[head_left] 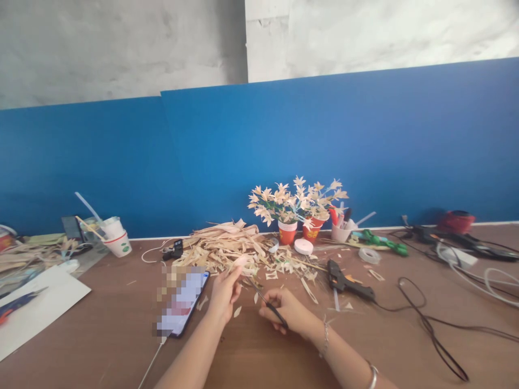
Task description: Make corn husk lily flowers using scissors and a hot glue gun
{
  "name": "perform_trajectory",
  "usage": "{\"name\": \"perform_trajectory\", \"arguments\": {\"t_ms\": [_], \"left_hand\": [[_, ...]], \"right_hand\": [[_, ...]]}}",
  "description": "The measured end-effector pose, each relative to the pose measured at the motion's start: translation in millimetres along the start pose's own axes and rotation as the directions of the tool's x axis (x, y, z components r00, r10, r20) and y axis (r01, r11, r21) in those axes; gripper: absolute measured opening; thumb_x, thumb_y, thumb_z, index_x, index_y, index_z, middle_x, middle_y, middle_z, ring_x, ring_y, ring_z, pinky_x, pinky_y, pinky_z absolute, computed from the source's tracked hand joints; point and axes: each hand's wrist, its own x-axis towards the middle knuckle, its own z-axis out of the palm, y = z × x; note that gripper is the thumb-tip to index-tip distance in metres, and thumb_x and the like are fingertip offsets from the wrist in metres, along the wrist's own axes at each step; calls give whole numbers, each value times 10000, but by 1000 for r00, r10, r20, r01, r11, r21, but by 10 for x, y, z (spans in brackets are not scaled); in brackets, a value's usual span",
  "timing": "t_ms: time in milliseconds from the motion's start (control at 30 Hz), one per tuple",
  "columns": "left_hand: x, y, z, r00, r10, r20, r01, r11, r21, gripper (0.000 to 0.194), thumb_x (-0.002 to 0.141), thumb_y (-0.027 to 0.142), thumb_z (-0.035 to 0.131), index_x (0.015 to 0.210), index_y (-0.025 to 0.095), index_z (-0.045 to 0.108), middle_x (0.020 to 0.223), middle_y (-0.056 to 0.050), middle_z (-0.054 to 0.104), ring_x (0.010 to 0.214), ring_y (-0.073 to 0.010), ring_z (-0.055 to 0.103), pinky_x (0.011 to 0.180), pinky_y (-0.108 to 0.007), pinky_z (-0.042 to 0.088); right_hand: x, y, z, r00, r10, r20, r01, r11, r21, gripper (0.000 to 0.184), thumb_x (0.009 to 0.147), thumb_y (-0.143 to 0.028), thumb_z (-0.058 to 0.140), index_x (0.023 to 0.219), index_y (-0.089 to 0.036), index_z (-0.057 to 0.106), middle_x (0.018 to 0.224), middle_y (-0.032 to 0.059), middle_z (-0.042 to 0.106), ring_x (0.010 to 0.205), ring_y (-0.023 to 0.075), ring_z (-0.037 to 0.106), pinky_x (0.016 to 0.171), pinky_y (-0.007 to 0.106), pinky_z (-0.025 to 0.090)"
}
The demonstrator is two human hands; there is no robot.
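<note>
My right hand (288,313) is closed around the black handles of a pair of scissors (278,316), whose blades point up and left toward my other hand. Thumb and fingers of my left hand (224,290) are pressed together near the blade tips; what they pinch, if anything, blends with the fingertips and I cannot make it out. Just beyond lies a heap of dry, pale husk strips (227,246). Small cut petal-shaped pieces (237,312) are scattered on the brown table between and ahead of my hands.
Left of my hands lies a phone (190,305) on a cable. Husk flowers (284,200) stand in red paper cups (287,235) at the back. A glue gun (348,283) with a trailing cord, a tape roll (369,256) and cables (433,319) occupy the right. White paper (40,308) lies far left.
</note>
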Motion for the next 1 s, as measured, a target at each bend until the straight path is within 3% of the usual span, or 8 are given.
{"name": "perform_trajectory", "arguments": {"t_ms": [467, 833, 1000], "left_hand": [[-14, -63, 15, 1000, -16, -7, 16, 1000, -12, 307, 584, 400, 707, 655, 149, 545, 591, 42, 592, 311, -3, 359, 292, -127, 94], [-15, -89, 35, 1000, -11, -27, 10, 1000, -28, 299, 593, 393, 699, 709, 142, 585, 677, -7, 660, 301, 6, 356, 289, -123, 99], [-11, -28, 8, 1000, 9, -22, -10, 1000, -26, 309, 596, 376, 693, 764, 133, 601, 689, -16, 658, 315, 1, 357, 296, -125, 119]], "right_hand": [[18, 22, 1, 1000, -16, -1, 16, 1000, -7, 253, 642, -378, 627, 703, -172, 491, 380, -103, 452, 294, 39, 361, 281, 136, 264], [34, 49, -4, 1000, -18, -7, 18, 1000, -21, 270, 638, -392, 638, 680, -177, 480, 373, -103, 442, 289, 40, 356, 271, 137, 255], [20, 29, -33, 999, -6, 33, 7, 1000, -10, 297, 621, -413, 649, 686, -177, 481, 407, -89, 464, 321, 54, 400, 294, 149, 308]]}}
